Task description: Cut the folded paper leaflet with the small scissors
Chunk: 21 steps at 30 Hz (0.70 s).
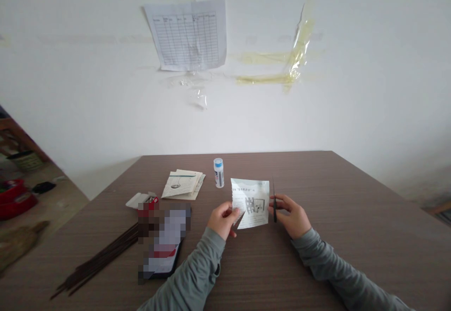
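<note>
A brown wood-grain tabletop (352, 236) stands against a white wall (70, 90), where a white printed table sheet (188, 34) hangs beside strips of yellowed clear tape (294, 62); its writing is too small to read. To the far left, a floor with red bowls (16, 198) shows. Near the middle of the tabletop, the left hand (221, 219) pinches the lower left corner of a small white paper sheet with a greenish top edge and a grey printed picture (251, 203), held upright just above the surface; its text is illegible. The right hand (291, 214) has its fingers closed around thin dark scissors (274, 200), blades pointing up beside the sheet's right edge. Farther off stand a small white bottle with a blue cap (219, 172) and a stack of cream paper leaflets (183, 184). At the left lie a bundle of thin dark sticks (98, 261) and a small white box (139, 200).
</note>
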### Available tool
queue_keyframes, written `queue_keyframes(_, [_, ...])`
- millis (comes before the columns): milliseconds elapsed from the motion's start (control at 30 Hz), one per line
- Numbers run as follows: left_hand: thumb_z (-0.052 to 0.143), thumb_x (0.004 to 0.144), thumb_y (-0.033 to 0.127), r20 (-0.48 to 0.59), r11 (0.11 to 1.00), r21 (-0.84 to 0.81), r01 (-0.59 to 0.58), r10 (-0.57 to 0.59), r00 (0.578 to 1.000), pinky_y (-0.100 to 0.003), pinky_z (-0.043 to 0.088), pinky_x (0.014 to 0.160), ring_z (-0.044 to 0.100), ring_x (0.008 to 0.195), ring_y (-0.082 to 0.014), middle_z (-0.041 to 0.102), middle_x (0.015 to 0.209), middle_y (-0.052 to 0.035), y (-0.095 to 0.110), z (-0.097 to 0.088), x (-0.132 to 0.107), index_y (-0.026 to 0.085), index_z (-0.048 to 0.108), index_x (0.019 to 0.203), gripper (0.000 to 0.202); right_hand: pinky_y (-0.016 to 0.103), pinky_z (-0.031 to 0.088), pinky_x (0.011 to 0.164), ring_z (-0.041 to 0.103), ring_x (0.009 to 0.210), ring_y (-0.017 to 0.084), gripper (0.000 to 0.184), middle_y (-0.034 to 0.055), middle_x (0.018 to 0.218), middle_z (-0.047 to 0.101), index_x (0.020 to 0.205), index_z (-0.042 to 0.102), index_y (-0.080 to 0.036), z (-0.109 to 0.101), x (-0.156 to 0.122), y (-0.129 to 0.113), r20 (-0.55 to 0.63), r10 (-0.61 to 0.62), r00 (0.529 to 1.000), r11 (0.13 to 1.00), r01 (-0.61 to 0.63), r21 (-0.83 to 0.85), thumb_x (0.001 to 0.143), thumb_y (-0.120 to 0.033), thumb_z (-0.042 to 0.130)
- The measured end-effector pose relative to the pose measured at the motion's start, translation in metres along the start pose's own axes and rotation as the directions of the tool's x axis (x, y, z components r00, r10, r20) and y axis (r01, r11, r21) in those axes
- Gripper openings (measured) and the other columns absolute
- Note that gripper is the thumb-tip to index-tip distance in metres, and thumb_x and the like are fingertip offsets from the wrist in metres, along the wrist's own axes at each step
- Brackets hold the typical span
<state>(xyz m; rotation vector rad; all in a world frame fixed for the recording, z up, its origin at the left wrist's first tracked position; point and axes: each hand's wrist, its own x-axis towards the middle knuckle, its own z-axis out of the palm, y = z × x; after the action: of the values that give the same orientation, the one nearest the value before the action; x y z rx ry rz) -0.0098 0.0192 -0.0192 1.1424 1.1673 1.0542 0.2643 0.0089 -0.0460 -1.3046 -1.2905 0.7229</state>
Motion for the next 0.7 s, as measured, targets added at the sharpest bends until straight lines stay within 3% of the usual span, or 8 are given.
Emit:
queue_keyframes(233, [0.112, 0.071, 0.062, -0.085, 0.999, -0.031, -0.044, 0.041, 0.996, -0.018, 0.051, 0.04, 0.061, 0.063, -0.0138, 0.072, 0.071, 0.0036, 0.006, 0.006, -0.008, 0.021, 0.085, 0.088, 0.052, 0.047, 0.074, 0.085, 0.091, 0.085, 0.033, 0.044, 0.0038, 0.084, 0.094, 0.108, 0.088, -0.027, 0.0, 0.0, -0.008, 0.031, 0.034, 0.999, 0.995, -0.037, 0.096, 0.08, -0.057, 0.104])
queue_keyframes(433, [0.114, 0.077, 0.065, -0.171, 0.996, -0.036, -0.08, 0.073, 0.983, -0.017, 0.056, 0.044, 0.071, 0.072, -0.0172, 0.082, 0.081, -0.0022, 0.012, 0.007, -0.014, 0.02, 0.088, 0.089, 0.054, 0.044, 0.069, 0.076, 0.085, 0.077, 0.03, 0.049, 0.003, 0.081, 0.092, 0.11, 0.088, -0.026, 0.006, -0.003, -0.01, 0.013, 0.093, 0.996, 0.969, -0.094, 0.228, 0.076, -0.055, 0.109])
queue_keyframes(567, [0.115, 0.08, 0.068, -0.105, 0.992, -0.119, -0.038, 0.026, 0.994, -0.017, 0.056, 0.044, 0.082, 0.084, -0.0217, 0.09, 0.093, -0.0075, 0.011, 0.008, -0.016, 0.019, 0.09, 0.098, 0.058, 0.046, 0.072, 0.08, 0.088, 0.081, 0.032, 0.053, 0.0051, 0.088, 0.095, 0.111, 0.088, -0.027, 0.006, -0.001, -0.014, -0.053, 0.104, 0.993, 0.96, -0.086, 0.267, 0.075, -0.057, 0.113])
queue_keyframes(700, [0.123, 0.068, 0.053, -0.001, 0.986, -0.165, 0.013, -0.013, 1.0, -0.017, 0.056, 0.045, 0.087, 0.092, -0.0248, 0.094, 0.1, -0.0095, 0.003, 0.017, -0.019, 0.019, 0.09, 0.103, 0.059, 0.047, 0.075, 0.083, 0.092, 0.087, 0.035, 0.058, 0.0078, 0.093, 0.097, 0.112, 0.088, -0.027, 0.007, -0.002, -0.018, -0.11, 0.126, 0.986, 0.945, -0.085, 0.314, 0.074, -0.06, 0.117])
